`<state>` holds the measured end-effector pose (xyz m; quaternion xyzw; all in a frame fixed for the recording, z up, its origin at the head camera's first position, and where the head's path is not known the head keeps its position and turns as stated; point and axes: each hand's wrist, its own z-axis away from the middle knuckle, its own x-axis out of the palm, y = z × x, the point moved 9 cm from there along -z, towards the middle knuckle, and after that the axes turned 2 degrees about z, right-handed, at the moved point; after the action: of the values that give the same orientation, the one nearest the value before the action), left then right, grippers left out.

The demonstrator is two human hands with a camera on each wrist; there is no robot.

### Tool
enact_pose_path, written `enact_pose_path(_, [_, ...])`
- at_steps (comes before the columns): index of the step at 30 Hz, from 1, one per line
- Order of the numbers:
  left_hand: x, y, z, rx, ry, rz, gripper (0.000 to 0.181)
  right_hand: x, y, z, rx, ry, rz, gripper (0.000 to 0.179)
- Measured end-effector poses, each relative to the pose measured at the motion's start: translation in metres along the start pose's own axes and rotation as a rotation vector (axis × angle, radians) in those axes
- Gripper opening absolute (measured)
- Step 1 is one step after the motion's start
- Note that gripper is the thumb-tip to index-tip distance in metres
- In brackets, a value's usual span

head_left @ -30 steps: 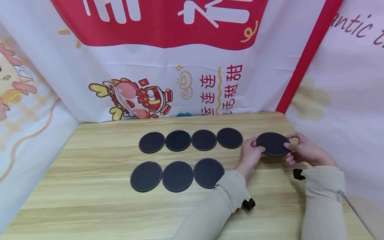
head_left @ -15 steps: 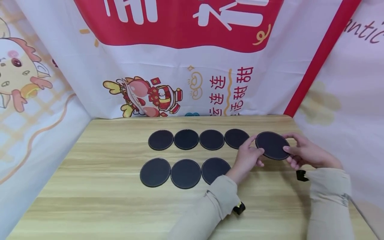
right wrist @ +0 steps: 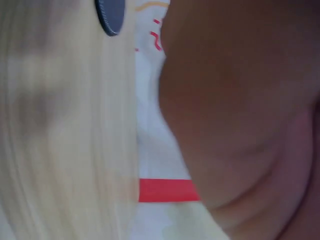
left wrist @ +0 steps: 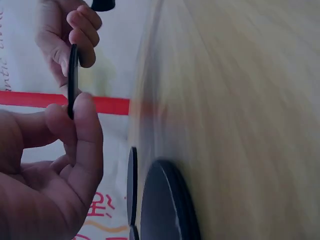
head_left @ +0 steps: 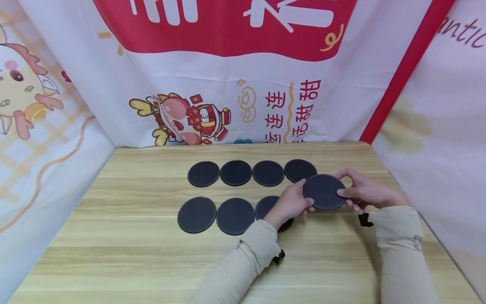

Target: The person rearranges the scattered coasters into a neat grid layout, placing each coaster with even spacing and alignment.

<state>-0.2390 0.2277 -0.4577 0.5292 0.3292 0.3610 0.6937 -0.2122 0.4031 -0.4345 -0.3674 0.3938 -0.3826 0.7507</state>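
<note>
A round black coaster (head_left: 324,192) with a thin stitched rim is held above the table between both hands. My left hand (head_left: 290,202) pinches its left edge between thumb and fingers, and my right hand (head_left: 366,192) pinches the right edge. Seen edge-on in the left wrist view, the held coaster (left wrist: 73,80) is a thin dark disc clear of the tabletop. Behind it lies the rightmost back-row coaster (head_left: 300,169), partly covered. My left hand hides part of the rightmost front-row coaster (head_left: 265,206). In the right wrist view, my right hand (right wrist: 240,115) fills the right side and its fingertips are out of sight.
Several matching coasters lie in two rows on the wooden table (head_left: 125,253), the back row including one coaster (head_left: 203,173) and the front row another (head_left: 197,214). Printed white cloth (head_left: 228,71) stands along the back and both sides.
Both hands have carried the coaster leftward and slightly nearer, toward the end of the front row. It tilted along the way. The camera view has also shifted. The coasters on the table look unmoved.
</note>
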Motion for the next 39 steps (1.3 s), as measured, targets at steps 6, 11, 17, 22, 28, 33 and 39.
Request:
enact_pose_path(6, [-0.004,-0.006,0.004,-0.035,-0.034,-0.185,0.072,0.015,0.008,-0.010,0.044,-0.057,0.045,0.050])
enact_pose_path(11, [-0.005,-0.012,0.007,-0.085,-0.068,-0.202,0.069,0.021,0.013,-0.017,0.054,-0.094,0.083,0.037])
enact_pose_path(17, [-0.003,-0.019,0.010,-0.122,-0.116,-0.297,0.067,0.022,0.021,-0.021,0.084,-0.106,0.094,0.028])
enact_pose_path(22, [-0.004,-0.022,0.010,-0.137,-0.139,-0.335,0.063,0.026,0.026,-0.024,0.113,-0.120,0.084,0.027])
enact_pose_path(28, [-0.004,-0.022,0.010,-0.138,-0.177,-0.330,0.056,0.028,0.029,-0.029,0.146,-0.115,0.110,0.026])
enact_pose_path(33, [-0.003,-0.024,0.009,-0.140,-0.193,-0.314,0.060,0.029,0.032,-0.032,0.186,-0.098,0.130,0.023])
enact_pose_path(39, [0.001,-0.026,0.007,-0.130,-0.216,-0.318,0.059,0.029,0.034,-0.035,0.215,-0.085,0.142,0.021])
